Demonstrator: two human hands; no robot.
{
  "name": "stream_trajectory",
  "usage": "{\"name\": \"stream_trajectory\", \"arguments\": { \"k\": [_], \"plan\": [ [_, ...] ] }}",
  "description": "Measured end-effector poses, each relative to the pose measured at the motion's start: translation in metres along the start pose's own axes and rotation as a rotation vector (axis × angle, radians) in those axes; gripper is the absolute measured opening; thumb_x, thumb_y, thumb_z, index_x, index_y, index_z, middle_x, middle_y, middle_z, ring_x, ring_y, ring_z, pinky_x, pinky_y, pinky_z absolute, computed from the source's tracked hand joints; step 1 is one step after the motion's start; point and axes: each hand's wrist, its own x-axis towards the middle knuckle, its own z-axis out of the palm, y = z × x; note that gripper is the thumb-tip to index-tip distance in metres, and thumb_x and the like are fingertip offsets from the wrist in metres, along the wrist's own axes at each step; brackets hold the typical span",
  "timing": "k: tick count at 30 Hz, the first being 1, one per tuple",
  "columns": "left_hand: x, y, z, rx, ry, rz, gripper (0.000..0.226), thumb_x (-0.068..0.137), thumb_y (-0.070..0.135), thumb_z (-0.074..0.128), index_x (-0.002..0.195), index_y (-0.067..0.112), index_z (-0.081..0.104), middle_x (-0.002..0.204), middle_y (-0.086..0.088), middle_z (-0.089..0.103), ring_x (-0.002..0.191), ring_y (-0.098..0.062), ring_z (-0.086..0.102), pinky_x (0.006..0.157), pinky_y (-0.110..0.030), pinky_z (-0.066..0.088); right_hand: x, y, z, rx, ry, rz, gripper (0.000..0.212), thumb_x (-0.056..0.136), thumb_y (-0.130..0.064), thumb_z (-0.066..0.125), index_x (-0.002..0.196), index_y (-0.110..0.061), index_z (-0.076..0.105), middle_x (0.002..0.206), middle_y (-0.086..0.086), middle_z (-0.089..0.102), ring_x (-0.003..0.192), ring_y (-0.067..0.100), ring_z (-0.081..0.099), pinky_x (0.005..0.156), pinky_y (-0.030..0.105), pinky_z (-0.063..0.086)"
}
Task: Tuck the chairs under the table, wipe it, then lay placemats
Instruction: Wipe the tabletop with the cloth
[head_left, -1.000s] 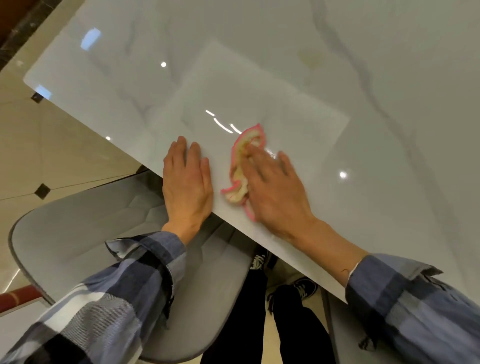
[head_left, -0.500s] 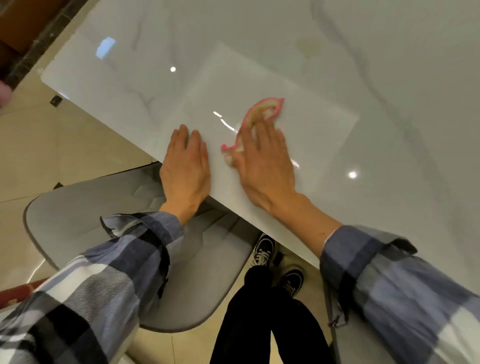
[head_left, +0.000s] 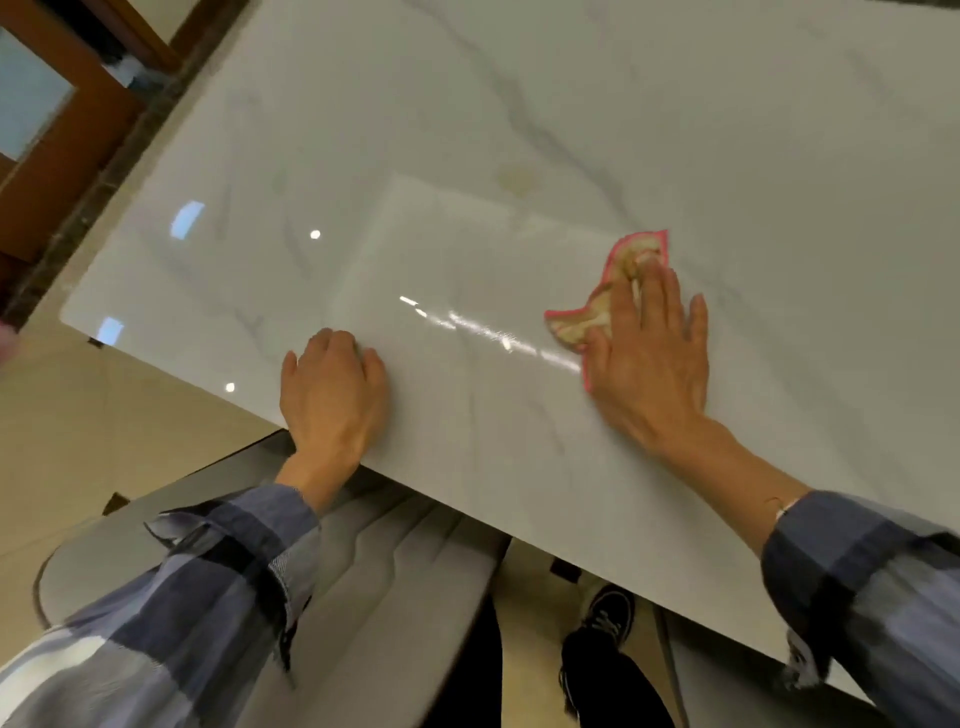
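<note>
one crumpled pink-edged cloth (head_left: 610, 299) under flat right hand (head_left: 649, 364), left hand (head_left: 332, 395) flat on glossy marble table (head_left: 467, 130)

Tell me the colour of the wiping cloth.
Yellowish-beige cloth with a pink edge, seen in the head view.

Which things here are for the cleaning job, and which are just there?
For the job:
- cloth, pink-edged, under the right hand
- table, white marble top
- left hand, resting near the table's edge
- grey chair, partly under the table

Just there:
- brown wooden door
- dark shoe on the tiled floor
</note>
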Motion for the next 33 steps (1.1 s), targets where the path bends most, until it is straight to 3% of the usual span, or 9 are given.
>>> {"name": "stream_trajectory", "arguments": {
  "k": [3,6,13,18,21,27,30,33],
  "plan": [
    [0.027,0.0,0.006,-0.044,-0.018,0.137,0.036,0.1,0.031,0.033,0.111,0.007,0.058,0.12,-0.011,0.06,0.114,-0.031,0.056,0.116,-0.051,0.03,0.004,-0.019,0.005,0.04,0.029,0.07,0.065,0.1,-0.036,0.028,0.156,-0.008,0.012,0.164,0.014,0.003,0.151,0.027,0.0,0.121,0.044,-0.004],
    [0.052,0.006,0.013,-0.031,-0.045,0.262,0.039,0.102,0.029,0.04,0.13,0.006,0.054,0.145,-0.013,0.049,0.136,-0.029,0.043,0.122,-0.046,0.017,0.022,-0.044,0.01,0.087,0.08,0.151,0.06,0.102,-0.032,0.028,0.154,-0.004,0.018,0.163,0.017,0.01,0.151,0.029,0.004,0.121,0.042,-0.002],
    [0.118,0.007,0.014,0.047,-0.186,0.4,0.058,0.1,0.048,0.039,0.143,0.009,0.037,0.158,-0.016,0.026,0.148,-0.031,0.02,0.122,-0.052,0.008,0.117,-0.102,0.019,0.2,0.166,0.304,0.059,0.103,-0.039,0.025,0.154,-0.009,0.02,0.162,0.017,0.01,0.151,0.028,0.005,0.122,0.04,-0.002],
    [0.154,0.003,0.004,0.004,-0.196,0.454,0.055,0.103,0.041,0.039,0.147,0.008,0.035,0.16,-0.016,0.025,0.15,-0.031,0.017,0.123,-0.049,0.004,0.18,-0.14,0.019,0.272,0.205,0.468,0.062,0.102,-0.046,0.027,0.153,-0.01,0.026,0.161,0.02,0.013,0.15,0.031,0.008,0.122,0.043,0.002],
    [0.169,-0.006,-0.006,-0.072,-0.187,0.418,0.052,0.103,0.031,0.042,0.148,0.005,0.036,0.159,-0.017,0.029,0.149,-0.032,0.022,0.123,-0.046,0.005,0.201,-0.177,0.024,0.198,0.187,0.267,0.06,0.101,-0.039,0.03,0.151,-0.005,0.028,0.159,0.02,0.02,0.148,0.032,0.014,0.12,0.042,0.006],
    [0.184,-0.028,-0.033,-0.219,-0.155,0.252,0.046,0.098,0.007,0.047,0.143,0.001,0.04,0.147,-0.017,0.044,0.137,-0.035,0.036,0.121,-0.048,0.017,0.17,-0.254,0.035,0.229,0.058,-0.14,0.066,0.093,-0.025,0.046,0.151,0.0,0.025,0.161,0.015,0.019,0.15,0.027,0.009,0.12,0.04,0.001],
    [0.185,-0.035,-0.039,-0.225,-0.16,0.235,0.046,0.097,0.005,0.047,0.142,0.0,0.04,0.146,-0.018,0.044,0.136,-0.036,0.036,0.121,-0.045,0.016,0.15,-0.249,0.038,0.236,-0.009,-0.233,0.065,0.096,-0.024,0.044,0.153,-0.003,0.021,0.163,0.012,0.015,0.151,0.024,0.007,0.121,0.041,0.002],
    [0.18,-0.04,-0.038,-0.221,-0.193,0.23,0.049,0.095,0.004,0.049,0.143,-0.001,0.039,0.148,-0.017,0.043,0.138,-0.035,0.035,0.123,-0.045,0.016,0.129,-0.23,0.039,0.152,-0.048,-0.287,0.06,0.099,-0.032,0.038,0.151,-0.006,0.029,0.16,0.011,0.024,0.15,0.024,0.015,0.12,0.042,0.005]
  ]
}}
